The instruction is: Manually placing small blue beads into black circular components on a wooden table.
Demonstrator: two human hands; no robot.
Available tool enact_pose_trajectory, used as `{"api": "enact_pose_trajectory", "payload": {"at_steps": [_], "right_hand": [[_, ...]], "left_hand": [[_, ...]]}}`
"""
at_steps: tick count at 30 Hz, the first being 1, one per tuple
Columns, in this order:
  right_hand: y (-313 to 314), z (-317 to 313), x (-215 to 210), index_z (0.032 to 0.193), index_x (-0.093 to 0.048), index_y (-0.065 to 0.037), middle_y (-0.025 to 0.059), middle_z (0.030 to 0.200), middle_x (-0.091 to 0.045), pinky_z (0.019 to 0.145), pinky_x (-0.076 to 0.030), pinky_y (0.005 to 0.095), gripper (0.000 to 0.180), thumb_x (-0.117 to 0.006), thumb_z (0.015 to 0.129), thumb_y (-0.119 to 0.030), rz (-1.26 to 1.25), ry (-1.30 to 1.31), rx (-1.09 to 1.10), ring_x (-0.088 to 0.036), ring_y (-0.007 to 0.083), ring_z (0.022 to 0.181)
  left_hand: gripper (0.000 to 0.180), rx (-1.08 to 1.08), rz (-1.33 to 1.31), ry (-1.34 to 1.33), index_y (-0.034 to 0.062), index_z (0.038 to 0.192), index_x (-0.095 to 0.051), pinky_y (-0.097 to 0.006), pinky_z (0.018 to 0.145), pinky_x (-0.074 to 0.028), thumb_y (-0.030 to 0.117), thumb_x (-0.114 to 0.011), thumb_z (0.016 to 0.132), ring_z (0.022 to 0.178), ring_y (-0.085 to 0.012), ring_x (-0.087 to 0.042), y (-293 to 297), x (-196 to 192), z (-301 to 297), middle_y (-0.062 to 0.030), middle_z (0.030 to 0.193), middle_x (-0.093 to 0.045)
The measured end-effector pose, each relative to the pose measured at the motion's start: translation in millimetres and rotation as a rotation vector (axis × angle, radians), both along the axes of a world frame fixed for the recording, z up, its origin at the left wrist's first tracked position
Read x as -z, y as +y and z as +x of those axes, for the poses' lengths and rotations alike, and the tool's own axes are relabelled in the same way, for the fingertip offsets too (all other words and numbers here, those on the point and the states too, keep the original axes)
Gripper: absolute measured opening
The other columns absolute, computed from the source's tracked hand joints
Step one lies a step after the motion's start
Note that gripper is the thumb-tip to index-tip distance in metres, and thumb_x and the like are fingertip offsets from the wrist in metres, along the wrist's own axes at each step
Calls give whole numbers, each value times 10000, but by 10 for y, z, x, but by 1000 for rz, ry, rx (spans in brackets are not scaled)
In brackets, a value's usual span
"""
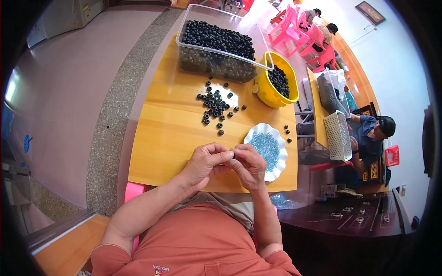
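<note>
Both hands, left hand [206,163] and right hand [249,164], are pinching one small black ring [233,155] in a clenched grip beside the white dish [281,158] holding blue beads [266,148]; black rings are filling the clear bin [216,46] and yellow bowl [264,94].

The person wears an orange-red short-sleeved shirt [202,239] with a small printed mark near the chest hem. Both forearms are bare, and the 2 hands carry no gloves, rings or watch.

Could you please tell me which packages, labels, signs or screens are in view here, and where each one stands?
Framed dark picture: top right, on the white wall; rectangular, brown frame.
Small red box: right edge, beside a seated person; squarish, red.
Clear plastic bag: on the neighbouring table, right of the yellow bucket; holds dark pieces.
</note>
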State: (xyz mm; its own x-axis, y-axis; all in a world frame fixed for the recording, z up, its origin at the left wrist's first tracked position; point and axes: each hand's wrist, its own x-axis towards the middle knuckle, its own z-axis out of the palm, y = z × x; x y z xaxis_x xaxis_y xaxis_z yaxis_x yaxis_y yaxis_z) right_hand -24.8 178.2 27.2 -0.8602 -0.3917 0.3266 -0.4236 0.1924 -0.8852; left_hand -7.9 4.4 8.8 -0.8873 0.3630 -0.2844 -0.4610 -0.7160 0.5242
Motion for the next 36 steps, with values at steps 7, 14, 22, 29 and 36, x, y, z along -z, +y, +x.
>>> {"api": "enact_pose_trajectory", "payload": {"at_steps": [7,14,22,29,36], "right_hand": [[-41,-8,-12,1076,-650,-1,137,959,-622,668,-487,256,277,-713,809,41,207,309,60,-613,203,801],[-79,16,0,942,-670,-13,114,860,-634,588,-501,300,207,-759,758,13,207,370,189,-622,221,693],[107,-44,-78,919,-659,1,109,854,-644,631,-494,274,156,-727,784,42,251,410,248,-619,187,713],[555,-175,-102,987,-668,-36,117,975,-667,737,-515,386,189,-694,800,-34,687,405,309,-633,320,857],[549,-174,-165,1015,-667,-53,117,995,-656,779,-491,428,202,-666,813,-64,858,363,307,-584,348,925]], "left_hand": [[55,2,-7,-4,73,947,-626,-282,784,-557,108,-655,916,840,-107,-632,-3,26,1,-13,919,-641],[70,-65,-37,-21,71,971,-637,-279,750,-545,90,-660,908,804,-119,-645,25,-3,34,-23,878,-666],[140,-133,-20,-43,36,1042,-644,-272,755,-564,93,-654,914,781,-109,-641,16,33,-8,-34,887,-669],[162,-124,-45,-42,31,1056,-639,-269,762,-568,105,-659,913,789,-99,-638,29,22,2,-35,907,-667],[160,-111,-69,-47,35,1041,-645,-258,750,-562,107,-675,901,791,-91,-628,41,0,12,-22,902,-657]]}}
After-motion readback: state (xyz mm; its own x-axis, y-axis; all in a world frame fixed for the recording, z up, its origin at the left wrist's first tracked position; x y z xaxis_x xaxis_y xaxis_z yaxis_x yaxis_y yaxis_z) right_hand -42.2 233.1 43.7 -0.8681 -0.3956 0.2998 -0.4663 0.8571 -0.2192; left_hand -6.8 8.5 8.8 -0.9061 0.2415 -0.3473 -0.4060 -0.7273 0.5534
